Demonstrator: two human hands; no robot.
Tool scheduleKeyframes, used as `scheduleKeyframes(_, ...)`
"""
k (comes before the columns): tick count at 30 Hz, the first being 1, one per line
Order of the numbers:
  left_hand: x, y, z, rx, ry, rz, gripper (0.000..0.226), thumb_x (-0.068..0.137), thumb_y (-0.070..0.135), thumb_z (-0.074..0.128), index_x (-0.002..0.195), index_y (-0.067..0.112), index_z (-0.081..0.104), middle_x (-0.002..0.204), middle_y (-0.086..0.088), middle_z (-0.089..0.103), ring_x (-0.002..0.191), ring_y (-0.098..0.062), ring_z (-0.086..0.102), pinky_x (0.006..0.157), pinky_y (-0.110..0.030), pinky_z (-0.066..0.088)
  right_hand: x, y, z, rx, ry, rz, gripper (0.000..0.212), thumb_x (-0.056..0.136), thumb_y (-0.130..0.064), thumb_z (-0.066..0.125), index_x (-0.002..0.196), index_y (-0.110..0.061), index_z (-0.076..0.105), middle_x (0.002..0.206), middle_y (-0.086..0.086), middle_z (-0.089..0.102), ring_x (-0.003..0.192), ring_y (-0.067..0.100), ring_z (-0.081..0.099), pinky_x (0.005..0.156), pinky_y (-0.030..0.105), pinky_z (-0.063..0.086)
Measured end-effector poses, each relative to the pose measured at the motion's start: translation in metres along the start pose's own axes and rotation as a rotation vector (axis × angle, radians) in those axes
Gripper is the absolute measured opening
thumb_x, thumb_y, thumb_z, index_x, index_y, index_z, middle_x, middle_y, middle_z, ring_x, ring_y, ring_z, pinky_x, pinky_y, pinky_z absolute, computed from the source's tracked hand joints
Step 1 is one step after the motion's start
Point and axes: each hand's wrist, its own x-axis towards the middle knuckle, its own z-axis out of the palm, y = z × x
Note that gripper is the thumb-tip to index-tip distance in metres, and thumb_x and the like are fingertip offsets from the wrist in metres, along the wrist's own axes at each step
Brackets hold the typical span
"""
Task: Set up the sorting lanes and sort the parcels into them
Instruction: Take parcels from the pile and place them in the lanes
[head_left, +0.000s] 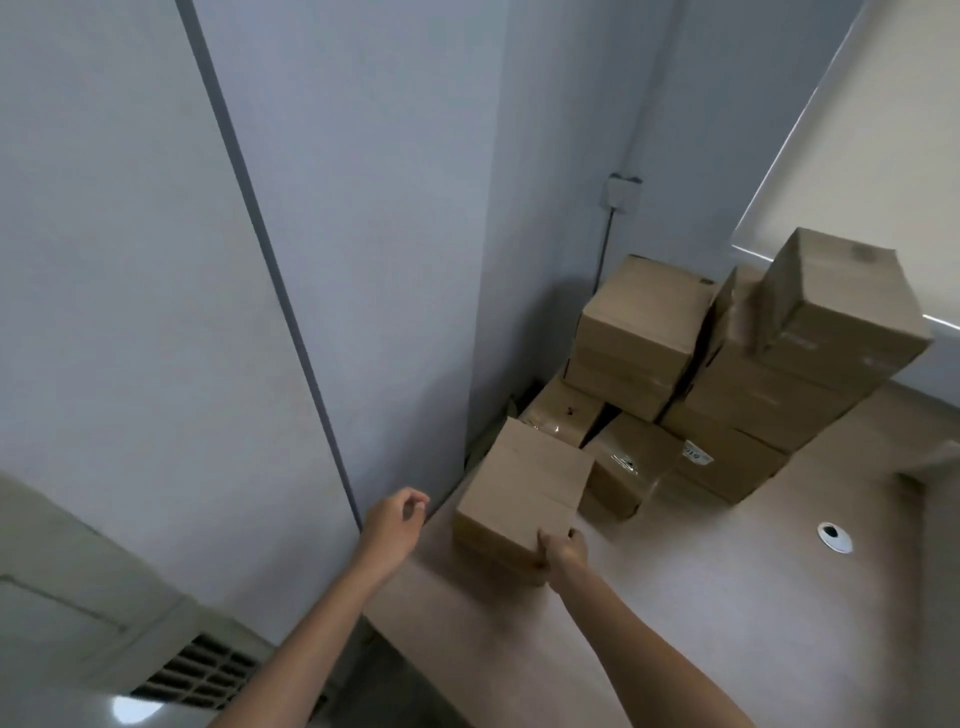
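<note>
The right hand (563, 553) grips the near corner of a plain cardboard box (524, 488), fingers curled round its edge; the box sits on the pale surface (727, 613) close to the wall. The left hand (396, 519) hovers just left of the box, apart from it, fingers loosely curled and holding nothing. Right of them a round cable grommet (835, 537) is set in the surface. Farther back, more cardboard boxes (727, 374) are stacked in the corner, below a roller blind (883, 130).
</note>
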Motion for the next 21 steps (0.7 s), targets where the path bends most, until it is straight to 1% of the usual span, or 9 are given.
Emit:
scheduleKeyframes(4, 0.022, -0.006, -0.01, 0.009, -0.063, 0.04, 0.017, 0.096, 0.018, 0.049, 0.105, 0.017, 0.063, 0.11, -0.005, 0.066, 0.107, -0.02, 0.06, 0.083, -0.024, 0.043, -0.017, 0.003, -0.012, 0.198, -0.135, 0.027, 0.035, 0.093, 0.002, 0.051, 0.127, -0.004, 0.047, 0.118, 0.017, 0.056, 0.1, 0.034, 0.053, 0.094, 0.055, 0.046)
scheduleKeyframes(8, 0.029, 0.015, -0.019, -0.191, -0.112, 0.002, 0.041, 0.09, 0.027, 0.06, 0.126, 0.009, 0.051, 0.125, -0.012, 0.059, 0.114, -0.024, 0.055, 0.089, -0.025, 0.04, -0.054, -0.002, -0.037, 0.317, -0.402, -0.023, 0.034, 0.098, -0.005, 0.044, 0.131, -0.007, 0.042, 0.11, 0.013, 0.055, 0.098, 0.03, 0.056, 0.07, 0.042, 0.059)
scheduleKeyframes(10, 0.022, 0.031, -0.028, -0.429, -0.268, -0.08, 0.079, 0.072, 0.047, 0.074, 0.135, 0.011, 0.042, 0.132, -0.008, 0.052, 0.118, -0.023, 0.053, 0.092, -0.029, 0.046, -0.073, -0.007, -0.049, 0.382, -0.468, -0.044, 0.033, 0.098, -0.008, 0.042, 0.131, -0.006, 0.045, 0.116, 0.016, 0.052, 0.107, 0.034, 0.053, 0.076, 0.043, 0.059)
scheduleKeyframes(11, 0.018, 0.037, -0.034, -0.558, -0.375, -0.116, 0.096, 0.055, 0.06, 0.078, 0.132, 0.015, 0.044, 0.128, -0.005, 0.056, 0.111, -0.02, 0.058, 0.085, -0.028, 0.052, -0.083, -0.01, -0.055, 0.381, -0.49, -0.058, 0.032, 0.098, -0.009, 0.041, 0.129, -0.008, 0.048, 0.118, 0.018, 0.05, 0.11, 0.035, 0.052, 0.081, 0.045, 0.058)
scheduleKeyframes(12, 0.013, 0.043, -0.039, -0.676, -0.495, -0.131, 0.102, 0.041, 0.066, 0.079, 0.125, 0.018, 0.048, 0.118, -0.003, 0.063, 0.1, -0.017, 0.064, 0.073, -0.026, 0.055, -0.094, -0.013, -0.059, 0.375, -0.516, -0.079, 0.03, 0.099, -0.01, 0.04, 0.126, -0.01, 0.05, 0.12, 0.018, 0.05, 0.111, 0.035, 0.052, 0.085, 0.046, 0.056)
scheduleKeyframes(14, 0.005, 0.05, -0.047, -0.815, -0.708, -0.118, 0.097, 0.037, 0.06, 0.084, 0.117, 0.017, 0.051, 0.101, -0.006, 0.071, 0.084, -0.018, 0.07, 0.06, -0.026, 0.056, -0.114, -0.017, -0.066, 0.334, -0.539, -0.137, 0.03, 0.099, -0.014, 0.041, 0.127, -0.018, 0.051, 0.123, 0.016, 0.052, 0.115, 0.035, 0.053, 0.092, 0.049, 0.052)
scheduleKeyframes(16, 0.001, 0.055, -0.048, -0.869, -0.775, -0.092, 0.093, 0.04, 0.056, 0.086, 0.117, 0.016, 0.053, 0.097, -0.006, 0.073, 0.085, -0.02, 0.07, 0.062, -0.029, 0.056, -0.132, -0.022, -0.067, 0.195, -0.435, -0.237, 0.04, 0.098, -0.023, 0.046, 0.137, -0.025, 0.042, 0.13, 0.009, 0.05, 0.118, 0.03, 0.052, 0.095, 0.046, 0.05)
scheduleKeyframes(19, -0.005, 0.066, -0.042, -0.825, -0.719, -0.003, 0.073, 0.064, 0.05, 0.072, 0.126, 0.018, 0.051, 0.109, -0.003, 0.07, 0.098, -0.02, 0.067, 0.073, -0.03, 0.054, -0.16, -0.031, -0.063, 0.005, -0.087, -0.44, 0.053, 0.095, -0.042, 0.047, 0.144, -0.025, 0.036, 0.141, 0.0, 0.044, 0.116, 0.014, 0.046, 0.092, 0.034, 0.042)
scheduleKeyframes(21, -0.017, 0.077, -0.036, -0.751, -0.676, 0.139, 0.061, 0.076, 0.043, 0.066, 0.129, 0.018, 0.05, 0.116, -0.002, 0.067, 0.1, -0.015, 0.066, 0.075, -0.025, 0.054, -0.181, -0.034, -0.056, 0.04, -0.102, -0.517, 0.051, 0.091, -0.052, 0.045, 0.137, -0.03, 0.043, 0.135, -0.006, 0.051, 0.116, 0.01, 0.051, 0.083, 0.027, 0.044)
